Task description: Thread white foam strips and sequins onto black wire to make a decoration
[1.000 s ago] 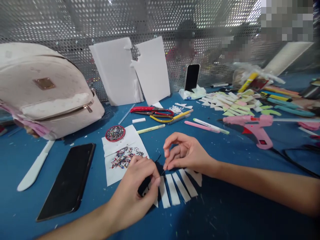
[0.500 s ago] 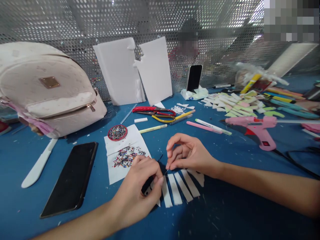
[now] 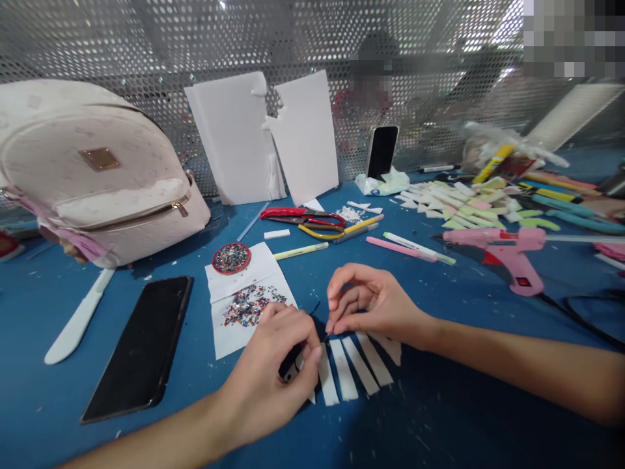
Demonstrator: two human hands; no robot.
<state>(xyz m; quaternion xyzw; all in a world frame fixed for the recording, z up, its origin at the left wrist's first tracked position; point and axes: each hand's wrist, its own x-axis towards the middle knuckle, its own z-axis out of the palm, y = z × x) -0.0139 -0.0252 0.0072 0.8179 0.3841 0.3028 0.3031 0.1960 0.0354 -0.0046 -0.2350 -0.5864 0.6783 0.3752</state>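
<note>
My left hand is closed, thumb and fingertips together, over a dark object that shows only in the gap of the curled fingers; I cannot make out its kind. Thumb and forefinger of my right hand are pinched on a thin thread-like strand, which runs toward the left fingertips. Below both hands, white paper-like strips lie side by side in a fan. Beside the left hand is a white sheet bearing loose multicoloured beads or sequins and a red-rimmed round dish of more.
A dark phone and white plastic knife lie left, before a pale backpack. Red-and-yellow-handled scissors and pens lie behind the hands. Right are a pink glue gun and a pile of paper strips.
The whole view has shifted very slightly. Both hands keep the same pose and place over the strips.
</note>
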